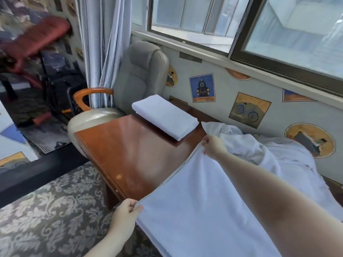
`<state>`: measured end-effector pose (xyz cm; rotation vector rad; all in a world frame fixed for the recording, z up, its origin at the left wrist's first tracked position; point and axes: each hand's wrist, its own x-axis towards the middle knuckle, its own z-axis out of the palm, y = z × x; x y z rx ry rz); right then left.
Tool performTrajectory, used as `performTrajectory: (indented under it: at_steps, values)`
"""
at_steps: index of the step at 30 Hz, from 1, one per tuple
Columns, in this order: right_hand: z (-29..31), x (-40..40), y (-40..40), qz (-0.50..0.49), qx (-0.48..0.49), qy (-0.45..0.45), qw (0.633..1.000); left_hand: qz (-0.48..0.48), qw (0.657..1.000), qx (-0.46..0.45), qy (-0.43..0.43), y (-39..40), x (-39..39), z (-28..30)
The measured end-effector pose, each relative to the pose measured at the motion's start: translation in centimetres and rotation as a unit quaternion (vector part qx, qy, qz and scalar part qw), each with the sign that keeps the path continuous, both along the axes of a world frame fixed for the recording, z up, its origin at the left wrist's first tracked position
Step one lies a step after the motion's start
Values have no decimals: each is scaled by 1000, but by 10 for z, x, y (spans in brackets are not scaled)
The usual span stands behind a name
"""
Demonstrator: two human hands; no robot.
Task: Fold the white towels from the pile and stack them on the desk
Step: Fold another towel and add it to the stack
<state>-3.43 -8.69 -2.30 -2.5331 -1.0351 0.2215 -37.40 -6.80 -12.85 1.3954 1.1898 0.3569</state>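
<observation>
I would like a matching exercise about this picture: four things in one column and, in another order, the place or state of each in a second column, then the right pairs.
Things:
1. folded towel
2. towel being spread
3. pile of towels
4. chair

Places or states:
A. crumpled, by the wall under the window
B. beyond the far end of the desk
C. held at two corners by the left hand and the right hand
D. lying flat on the desk near its far end

Pairs: 1-D, 2-C, 3-A, 4-B

One folded towel [165,116] lies on the bench [130,145], with one spread towel [204,210] and one crumpled pile [263,151]. Two hands show, left hand [126,210] and right hand [213,145]. One chair [137,75] stands by.
</observation>
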Motion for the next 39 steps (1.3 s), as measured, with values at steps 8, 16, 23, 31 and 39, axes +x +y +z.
performTrajectory:
  at_steps: [8, 16, 23, 31, 39]
  values:
    - [-43, 22, 107, -3, -30, 52, 998, -91, 990, -15, 103, 125, 12, -9]
    - [-79, 6, 190, -54, 67, 228, 970, -203, 964, -3, 173, 220, 5, -22]
    - [-121, -98, 149, -128, 67, 186, 972, -390, 869, 133, 273, 256, 17, -14]
    - [-173, -242, 91, -229, -103, 37, 967, -519, 753, 389, 109, 245, 57, -20]
    - [-174, -307, -11, -375, -165, 83, 909, -667, 601, 430, 93, 158, 62, -45]
